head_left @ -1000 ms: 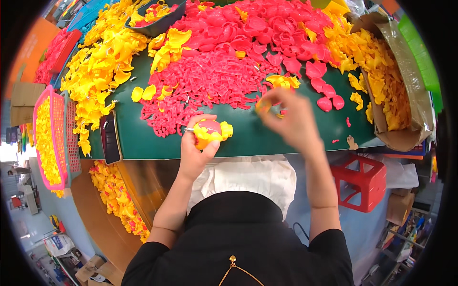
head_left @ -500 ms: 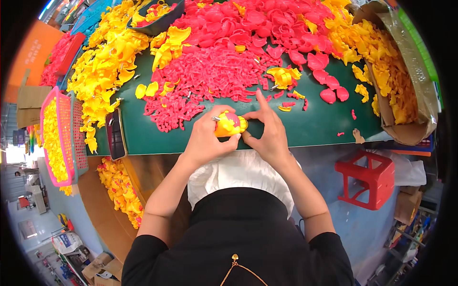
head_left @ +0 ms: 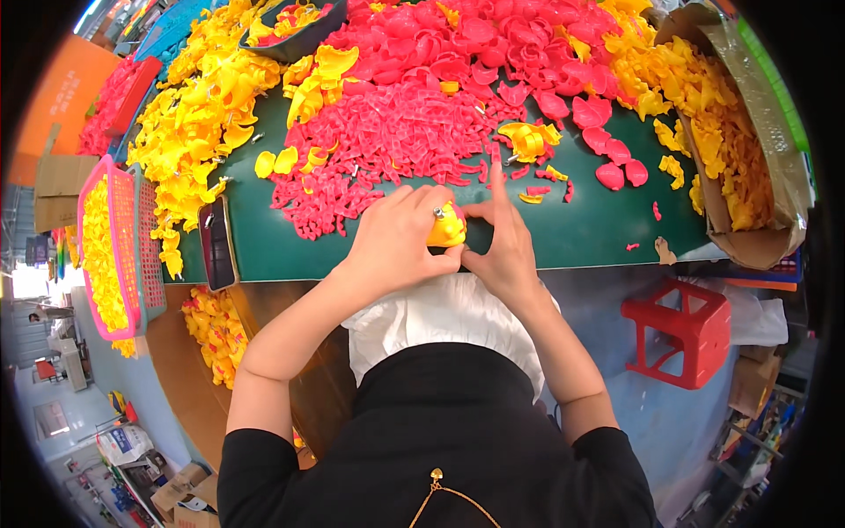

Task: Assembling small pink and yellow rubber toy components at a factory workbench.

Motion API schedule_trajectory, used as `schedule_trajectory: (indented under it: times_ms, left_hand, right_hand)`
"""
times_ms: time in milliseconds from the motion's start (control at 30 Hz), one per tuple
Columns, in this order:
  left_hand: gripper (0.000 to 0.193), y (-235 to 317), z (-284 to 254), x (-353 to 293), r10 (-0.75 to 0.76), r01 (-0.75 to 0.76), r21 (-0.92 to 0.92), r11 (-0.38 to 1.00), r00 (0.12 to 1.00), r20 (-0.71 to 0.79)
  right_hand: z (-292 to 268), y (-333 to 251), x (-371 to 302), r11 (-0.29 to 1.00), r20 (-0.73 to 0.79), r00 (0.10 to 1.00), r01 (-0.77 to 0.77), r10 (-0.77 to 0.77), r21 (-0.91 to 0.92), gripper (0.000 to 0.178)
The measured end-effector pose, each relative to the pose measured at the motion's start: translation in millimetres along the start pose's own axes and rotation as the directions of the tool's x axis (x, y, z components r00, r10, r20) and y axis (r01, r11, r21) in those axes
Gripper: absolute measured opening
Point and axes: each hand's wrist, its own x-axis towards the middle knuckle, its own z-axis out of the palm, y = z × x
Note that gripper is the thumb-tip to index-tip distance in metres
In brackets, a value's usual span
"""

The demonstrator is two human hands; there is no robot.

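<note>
Above the near edge of the green table, my left hand (head_left: 396,231) is closed round a small yellow plastic toy (head_left: 447,231). The toy has a bit of red on its upper side, and a silver metal piece sticks out near my left fingers. From the other side, my right hand (head_left: 506,245) pinches the toy's right edge with thumb and bent fingers, while its index finger points straight up. My left fingers cover much of the toy. Beyond the hands lies a heap of small red plastic strips (head_left: 387,136).
Red shell-shaped pieces (head_left: 493,44) pile up at the back. Yellow parts (head_left: 198,106) heap at left; more fill a cardboard box (head_left: 783,211) at right. A phone-like dark object (head_left: 217,245) lies by the left edge, near a pink basket (head_left: 97,176). A red stool (head_left: 695,330) stands below right.
My left hand has moved to the right and turned over the toy, covering more of it. The toy has shifted right and turned. My right hand has shifted slightly right.
</note>
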Motion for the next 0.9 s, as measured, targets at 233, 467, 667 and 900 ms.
schedule_trajectory:
  times_ms: [233, 467, 667, 900]
  left_hand:
    - [0.047, 14.9, 4.9, 6.7, 0.029, -0.039, 0.228, 0.973, 0.999, 0.046]
    - [0.049, 13.8, 4.1, 3.7, -0.078, 0.062, 0.141, 0.988, 0.991, 0.112]
    - [0.043, 8.8, -12.6, -14.7, -0.067, 0.059, 0.052, 0.997, 0.981, 0.183]
    - [0.047, -33.4, -155.6, -173.9, -0.553, 0.528, 0.18, 0.83, 0.821, 0.144]
  right_hand:
    - [-13.8, -3.4, -5.7, 0.995, 0.059, 0.997, -0.057, 0.052, 0.084, 0.103]
    - [-37.0, -17.5, -3.1, 0.952, -0.044, 0.971, -0.221, 0.235, 0.211, 0.097]
    - [-19.4, -11.4, 10.8, 0.98, 0.013, 0.993, -0.116, 0.116, 0.162, 0.071]
    - [-17.6, -7.4, -1.6, 0.995, 0.012, 0.996, -0.088, 0.088, 0.04, 0.037]
